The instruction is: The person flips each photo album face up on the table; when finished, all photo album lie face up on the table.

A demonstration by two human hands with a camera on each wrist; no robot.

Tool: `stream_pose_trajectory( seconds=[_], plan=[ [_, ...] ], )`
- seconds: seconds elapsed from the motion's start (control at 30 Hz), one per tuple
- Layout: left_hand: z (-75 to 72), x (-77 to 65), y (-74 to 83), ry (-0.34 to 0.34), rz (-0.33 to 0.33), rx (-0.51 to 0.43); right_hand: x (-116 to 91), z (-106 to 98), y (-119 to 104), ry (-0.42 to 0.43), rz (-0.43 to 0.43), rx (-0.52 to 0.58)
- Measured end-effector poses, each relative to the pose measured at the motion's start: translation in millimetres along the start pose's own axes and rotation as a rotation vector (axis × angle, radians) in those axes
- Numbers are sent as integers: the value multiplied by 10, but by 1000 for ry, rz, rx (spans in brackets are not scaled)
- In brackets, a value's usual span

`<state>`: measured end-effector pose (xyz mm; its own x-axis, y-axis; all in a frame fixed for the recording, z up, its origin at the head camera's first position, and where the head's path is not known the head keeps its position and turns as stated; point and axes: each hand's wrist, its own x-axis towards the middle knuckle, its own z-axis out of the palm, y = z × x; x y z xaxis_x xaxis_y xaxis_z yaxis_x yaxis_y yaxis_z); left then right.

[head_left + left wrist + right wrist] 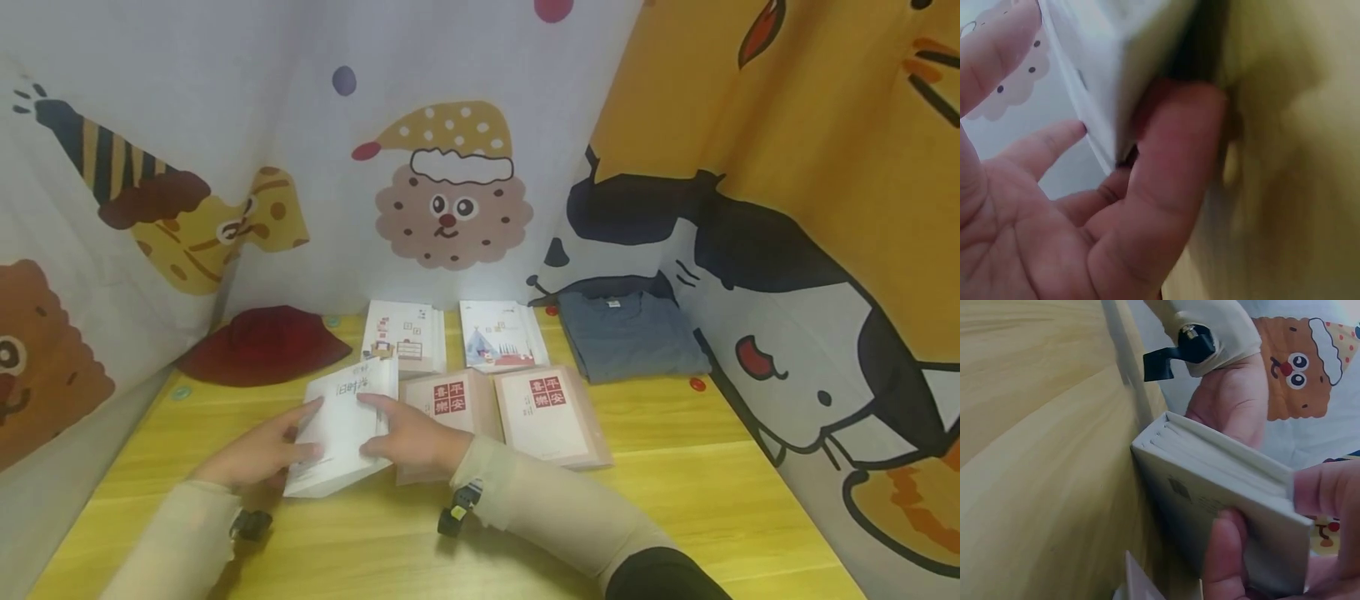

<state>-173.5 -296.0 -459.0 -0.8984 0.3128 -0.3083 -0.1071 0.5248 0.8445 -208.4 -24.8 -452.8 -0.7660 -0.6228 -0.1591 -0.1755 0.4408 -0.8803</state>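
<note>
Two hands, left (258, 442) and right (420, 433), pinch a white book (343, 429) over the bench (712, 508), nearer and right of the hat (262, 346). Other books (543, 429) and a shirt (630, 337) lie farther right of the hat.

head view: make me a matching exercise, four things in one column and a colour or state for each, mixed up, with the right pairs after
1. hat
2. shirt
3. tabletop
4. book with large grey title

a. yellow
b. held by left hand and right hand
c. dark red
d. grey-blue, folded

Pairs: 1-c, 2-d, 3-a, 4-b
</note>
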Motion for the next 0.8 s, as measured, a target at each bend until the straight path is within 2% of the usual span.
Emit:
stream_pose_trajectory(
  seconds=[0.13,0.23,0.37,0.53,0.67,0.8],
  plan=[
    [-34,-19,-35,9,-2,59,-12,28,-12,1,22,-52],
    [-68,-40,-48,24,8,128,-30,56,-31,29,45,-131],
    [-110,-66,-73,39,3,153,-61,90,-50,70,60,-185],
    [-141,-74,-106,51,-32,121,-101,94,-96,77,57,-118],
    [-162,-85,-84,86,-18,191,-116,91,-113,70,95,-81],
    [-164,-107,-43,130,-51,246,-92,91,-85,62,119,-12]
  ],
)
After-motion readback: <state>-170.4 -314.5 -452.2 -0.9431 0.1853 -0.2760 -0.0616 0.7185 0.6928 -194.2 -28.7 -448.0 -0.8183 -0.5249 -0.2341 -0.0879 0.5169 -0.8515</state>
